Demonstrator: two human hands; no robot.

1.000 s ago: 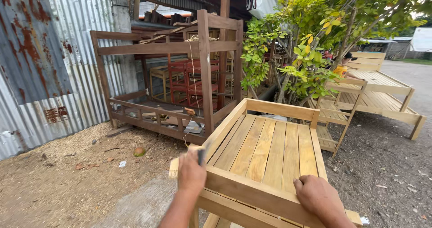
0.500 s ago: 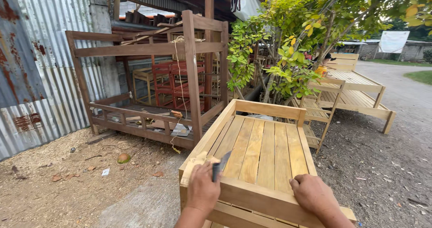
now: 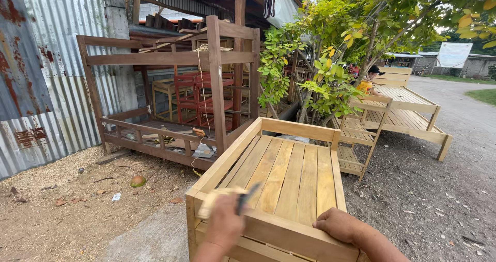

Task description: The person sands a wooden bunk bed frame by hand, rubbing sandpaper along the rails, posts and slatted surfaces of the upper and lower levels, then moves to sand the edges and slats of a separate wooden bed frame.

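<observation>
A light wooden slatted furniture frame (image 3: 289, 174) lies in front of me on the ground. My left hand (image 3: 225, 223) is at its near left corner, blurred, and grips a small tool with a dark flat blade (image 3: 247, 196) held against the near top rail. My right hand (image 3: 338, 225) rests flat on that same near rail, further right, holding nothing.
A dark brown bunk-bed frame (image 3: 155, 60) stands behind on the left against a rusty corrugated metal wall (image 3: 41, 86), with red chairs (image 3: 199, 94) inside. A leafy bush (image 3: 330, 60), slatted bed frames (image 3: 408, 104) and a person in yellow (image 3: 366, 85) are on the right. Sawdust and gravel cover the ground.
My left hand with the blade has slid down to the near left corner rail and is blurred by motion. My right hand stays on the near rail. The view has swung slightly.
</observation>
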